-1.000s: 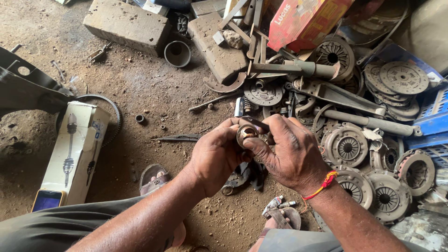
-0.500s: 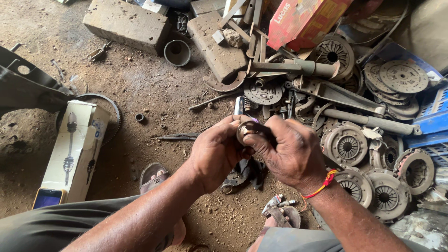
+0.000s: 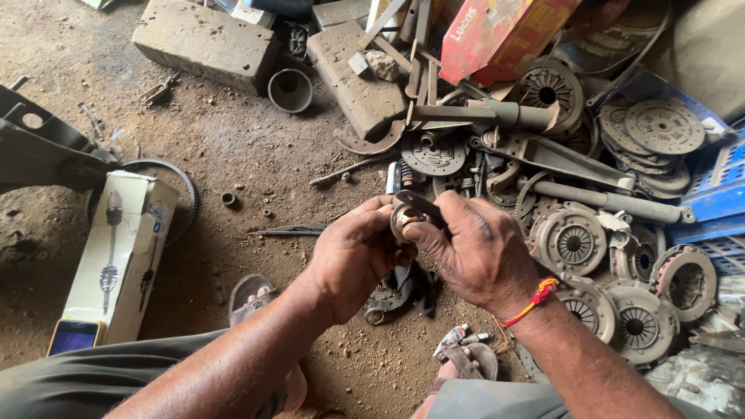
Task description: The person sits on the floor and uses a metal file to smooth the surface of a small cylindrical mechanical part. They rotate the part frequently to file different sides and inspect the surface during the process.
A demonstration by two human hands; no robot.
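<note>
hands clamped on a small ring over scrap

a pile of clutch plates [image 3: 574, 244] spreads right of the long white carton [image 3: 116, 256]. above the dirt floor [image 3: 233, 155], left hand [image 3: 353, 256] and right hand [image 3: 473, 248] meet, both pinching a small metal ring [image 3: 405, 221] and a dark flat tool [image 3: 423, 208].

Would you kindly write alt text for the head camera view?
Two bare hands, left hand and right hand, together hold a small round metal part above a dirt floor, with worn clutch plates piled to the right.
</note>
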